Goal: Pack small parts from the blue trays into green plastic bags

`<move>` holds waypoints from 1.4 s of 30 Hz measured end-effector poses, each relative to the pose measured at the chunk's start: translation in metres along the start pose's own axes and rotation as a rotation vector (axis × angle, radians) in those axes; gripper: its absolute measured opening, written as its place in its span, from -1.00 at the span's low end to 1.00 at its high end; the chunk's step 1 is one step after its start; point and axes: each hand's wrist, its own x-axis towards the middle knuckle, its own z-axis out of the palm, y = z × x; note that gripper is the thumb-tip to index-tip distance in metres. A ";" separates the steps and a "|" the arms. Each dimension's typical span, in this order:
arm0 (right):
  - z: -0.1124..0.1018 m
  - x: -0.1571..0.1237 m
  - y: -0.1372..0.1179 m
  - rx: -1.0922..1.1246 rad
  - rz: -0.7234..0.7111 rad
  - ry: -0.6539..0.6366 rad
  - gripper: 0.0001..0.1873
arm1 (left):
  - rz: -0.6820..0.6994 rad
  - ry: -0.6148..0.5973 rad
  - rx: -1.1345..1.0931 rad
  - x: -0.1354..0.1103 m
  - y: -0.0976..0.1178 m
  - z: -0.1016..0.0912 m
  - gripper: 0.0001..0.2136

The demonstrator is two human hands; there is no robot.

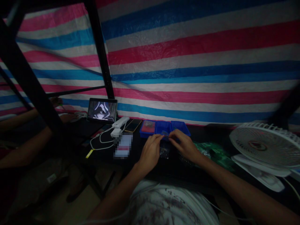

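Observation:
My left hand (150, 151) and my right hand (184, 144) meet over a dark table, just in front of a row of blue trays (164, 127). Both hands have their fingers pinched together on a small dark piece (164, 134) held between them; the light is too dim to name it. A small clear bag (164, 152) lies on the table under the hands. The leftmost tray holds something red (147, 126).
A tablet (102, 110) showing a picture stands at the back left, with a white charger and cables (110, 132) and a phone (132, 125) beside it. A white fan (262, 147) sits at the right, green bags (215, 151) near it. Another person's arms (23, 147) are at far left. A striped tarp hangs behind.

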 end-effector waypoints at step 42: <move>-0.001 0.001 -0.002 -0.120 0.024 0.016 -0.59 | -0.091 0.080 0.059 -0.001 -0.002 0.002 -0.81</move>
